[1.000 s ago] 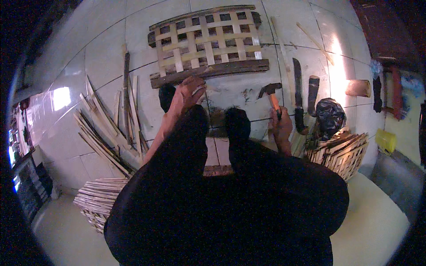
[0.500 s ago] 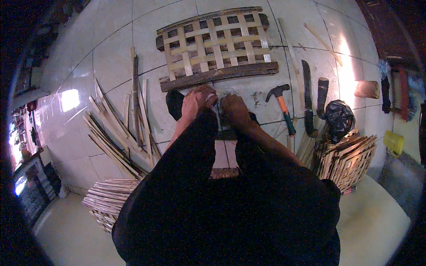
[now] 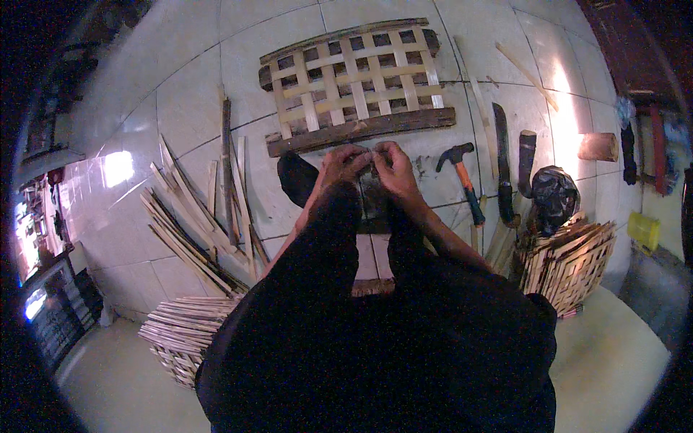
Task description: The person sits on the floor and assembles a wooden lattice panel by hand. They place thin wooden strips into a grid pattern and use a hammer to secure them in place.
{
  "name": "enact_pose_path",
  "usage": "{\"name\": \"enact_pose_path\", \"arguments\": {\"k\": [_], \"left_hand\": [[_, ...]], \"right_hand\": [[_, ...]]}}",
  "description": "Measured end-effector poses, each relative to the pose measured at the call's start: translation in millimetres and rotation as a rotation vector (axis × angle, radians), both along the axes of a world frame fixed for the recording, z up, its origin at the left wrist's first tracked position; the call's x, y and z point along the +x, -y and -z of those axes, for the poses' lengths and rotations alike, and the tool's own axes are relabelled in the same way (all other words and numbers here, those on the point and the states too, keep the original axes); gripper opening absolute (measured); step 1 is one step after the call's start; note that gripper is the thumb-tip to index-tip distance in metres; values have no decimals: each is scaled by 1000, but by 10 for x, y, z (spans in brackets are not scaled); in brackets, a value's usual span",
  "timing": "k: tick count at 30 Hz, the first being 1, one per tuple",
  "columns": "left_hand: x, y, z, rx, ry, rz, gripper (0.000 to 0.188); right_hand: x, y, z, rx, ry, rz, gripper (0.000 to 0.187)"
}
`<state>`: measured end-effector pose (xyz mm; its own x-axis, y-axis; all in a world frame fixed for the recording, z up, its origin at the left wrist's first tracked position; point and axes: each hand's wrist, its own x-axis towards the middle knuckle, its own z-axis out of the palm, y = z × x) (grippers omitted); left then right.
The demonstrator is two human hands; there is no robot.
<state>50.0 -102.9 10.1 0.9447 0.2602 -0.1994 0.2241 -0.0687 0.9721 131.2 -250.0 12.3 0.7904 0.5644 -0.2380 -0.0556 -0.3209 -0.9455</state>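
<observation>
Close together in front of my knees, my left hand and my right hand meet at their fingertips. Both are closed in a pinch on something too small to make out. Just beyond them lies a woven panel of pale bamboo strips, set over a dark wooden frame. The frame's near bar is a short way past my fingers. To the right of my right hand, a hammer with an orange and dark handle rests on the tiles.
Loose bamboo strips lie at the left. Stacks of woven panels stand lower left and right. Beyond the hammer are a long dark curved blade, a dark sheath-like piece, a black plastic bag and a wooden block.
My hands have come together at the fingertips, the right one turning from a fist-like pose into a pinch. The whole view has shifted slightly; panel and tools lie as before.
</observation>
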Motion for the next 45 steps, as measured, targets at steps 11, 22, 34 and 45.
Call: {"name": "enact_pose_path", "arguments": {"k": [11, 22, 34, 45], "left_hand": [[2, -24, -313, -389, -204, 17, 21], [123, -318, -305, 302, 67, -409, 14], [231, -387, -71, 660, 216, -342, 11], [205, -444, 28, 528, 198, -294, 11]], "right_hand": [[-39, 183, -88, 184, -516, -3, 41], [146, 1281, -69, -644, 796, 48, 36], [19, 1951, 253, -605, 614, 177, 34], [-87, 637, -756, -233, 252, -62, 32]]}}
